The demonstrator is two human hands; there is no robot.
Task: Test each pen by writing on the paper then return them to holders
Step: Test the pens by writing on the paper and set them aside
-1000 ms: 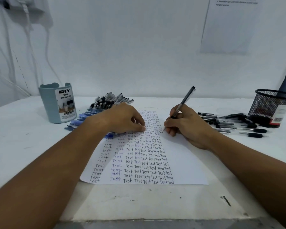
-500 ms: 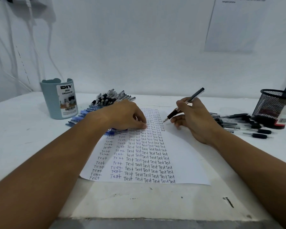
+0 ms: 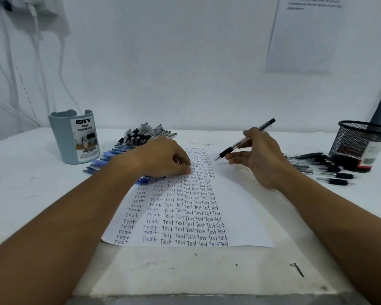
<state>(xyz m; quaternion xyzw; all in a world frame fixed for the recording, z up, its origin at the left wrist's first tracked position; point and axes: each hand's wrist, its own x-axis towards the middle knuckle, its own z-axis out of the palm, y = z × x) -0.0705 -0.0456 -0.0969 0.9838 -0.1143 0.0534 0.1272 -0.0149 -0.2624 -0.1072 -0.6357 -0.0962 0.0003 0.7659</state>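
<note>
The right hand (image 3: 260,157) grips a black pen (image 3: 244,140), tip raised just above the paper (image 3: 240,205); the left hand (image 3: 165,157) presses the paper with curled fingers, holding nothing; both holders stand apart.

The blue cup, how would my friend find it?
Look at the white table, far left by the wall. The blue cup stands upright beside a pile of pens. Unlike the black mesh basket, it is solid, with a "DIY" label.
</note>
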